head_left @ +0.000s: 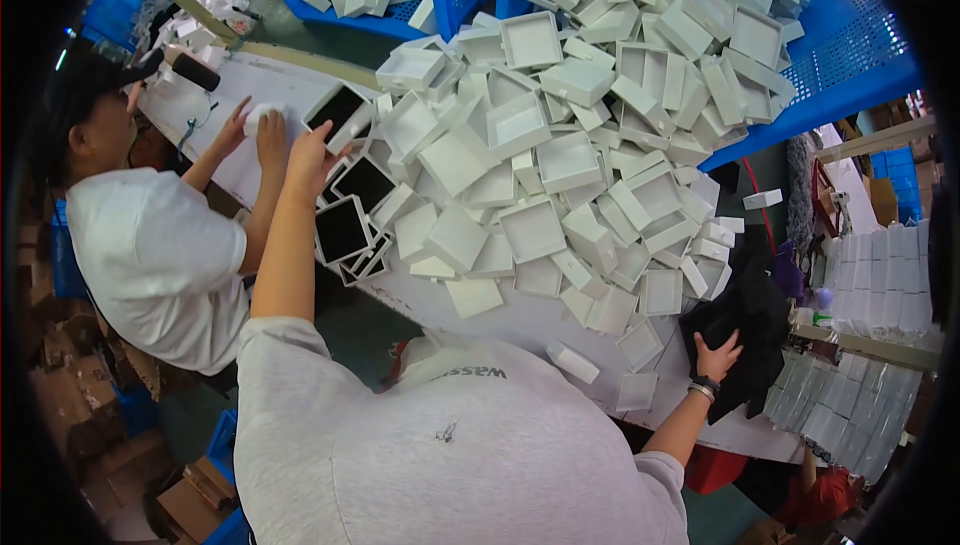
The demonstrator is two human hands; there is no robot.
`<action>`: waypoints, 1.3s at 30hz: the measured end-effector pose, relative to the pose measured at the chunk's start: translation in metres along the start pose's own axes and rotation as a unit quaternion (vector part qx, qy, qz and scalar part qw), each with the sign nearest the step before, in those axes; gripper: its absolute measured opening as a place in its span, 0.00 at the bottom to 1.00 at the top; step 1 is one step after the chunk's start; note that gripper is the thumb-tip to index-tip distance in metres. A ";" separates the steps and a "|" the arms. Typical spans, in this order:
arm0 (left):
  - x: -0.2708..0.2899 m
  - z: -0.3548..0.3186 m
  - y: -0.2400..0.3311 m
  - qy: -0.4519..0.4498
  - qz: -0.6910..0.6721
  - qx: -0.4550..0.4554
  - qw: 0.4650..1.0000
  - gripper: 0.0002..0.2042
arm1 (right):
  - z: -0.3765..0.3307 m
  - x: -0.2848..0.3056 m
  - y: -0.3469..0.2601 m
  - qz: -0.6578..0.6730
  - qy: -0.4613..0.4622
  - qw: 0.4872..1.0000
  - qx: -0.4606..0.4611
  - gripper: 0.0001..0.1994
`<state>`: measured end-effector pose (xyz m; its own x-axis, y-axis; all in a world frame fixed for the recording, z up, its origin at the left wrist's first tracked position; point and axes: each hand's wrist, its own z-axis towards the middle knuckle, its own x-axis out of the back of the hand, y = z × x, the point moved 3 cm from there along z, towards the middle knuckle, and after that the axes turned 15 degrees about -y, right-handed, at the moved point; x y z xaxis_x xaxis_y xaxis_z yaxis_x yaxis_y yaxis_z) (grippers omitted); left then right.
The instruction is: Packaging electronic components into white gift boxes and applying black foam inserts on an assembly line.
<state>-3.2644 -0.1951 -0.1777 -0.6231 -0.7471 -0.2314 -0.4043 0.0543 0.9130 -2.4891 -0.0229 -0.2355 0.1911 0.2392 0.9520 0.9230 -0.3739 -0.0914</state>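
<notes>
My left hand (pixel 312 157) reaches out to the left end of the table, its fingers closed on a small white box with a black inside (pixel 336 113). Below it lie several more black-lined white boxes (pixel 343 231), tilted and partly stacked. A big heap of shallow white boxes (pixel 533 230) with plain white insides spreads over the middle of the table. At the right, my right hand (pixel 716 359) rests with spread fingers on a pile of thin black pieces (pixel 742 320); their material I cannot make out.
A co-worker in a white shirt (pixel 150 255) handles a small white item at the left. Blue perforated crates (pixel 850 55) with more white boxes stand behind the heap. Wrapped white stacks (pixel 880 280) stand at the right, cardboard boxes (pixel 195 505) at the lower left.
</notes>
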 end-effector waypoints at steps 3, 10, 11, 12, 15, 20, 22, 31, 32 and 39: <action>0.009 0.036 -0.007 0.011 -0.023 0.027 0.999 0.16 | 0.005 -0.017 0.000 -0.083 -0.026 0.995 -0.042 0.55; -0.083 -0.049 0.015 -0.077 0.269 -0.138 0.950 0.23 | -0.007 -0.005 0.002 -0.129 -0.008 0.991 0.045 0.58; -0.100 -0.074 0.011 -0.146 0.219 -0.132 0.956 0.21 | -0.011 -0.002 -0.004 -0.141 0.007 0.988 0.058 0.57; -0.121 -0.103 0.003 -0.196 0.187 -0.075 0.960 0.17 | -0.009 -0.002 -0.004 -0.143 0.009 0.988 0.057 0.57; -0.164 -0.154 -0.053 -0.365 0.315 0.004 0.876 0.14 | -0.006 -0.008 -0.007 -0.145 0.028 0.988 0.048 0.53; -0.172 -0.194 -0.169 -0.423 0.615 -0.099 0.658 0.25 | 0.025 -0.013 0.022 0.097 0.061 0.972 0.203 0.24; -0.170 -0.203 -0.185 -0.403 0.652 -0.151 0.624 0.29 | 0.007 0.005 0.007 0.223 -0.011 0.967 0.119 0.23; -0.184 -0.210 -0.237 -0.421 0.656 -0.181 0.599 0.48 | -0.002 0.023 0.014 0.346 -0.086 0.930 0.092 0.32; -0.190 -0.216 -0.236 -0.425 0.666 -0.184 0.585 0.52 | 0.009 0.018 0.033 0.300 0.000 0.938 0.175 0.29; -0.217 -0.220 -0.248 -0.286 0.596 -0.018 0.750 0.41 | -0.061 -0.018 -0.017 0.453 -0.071 0.858 0.230 0.22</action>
<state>-2.8819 -0.1920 -0.2799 -0.7177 0.2249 0.6590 0.6797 0.4321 0.5927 -2.5286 -0.0757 -0.2334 0.9089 0.1565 0.3865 0.4016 -0.0785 -0.9125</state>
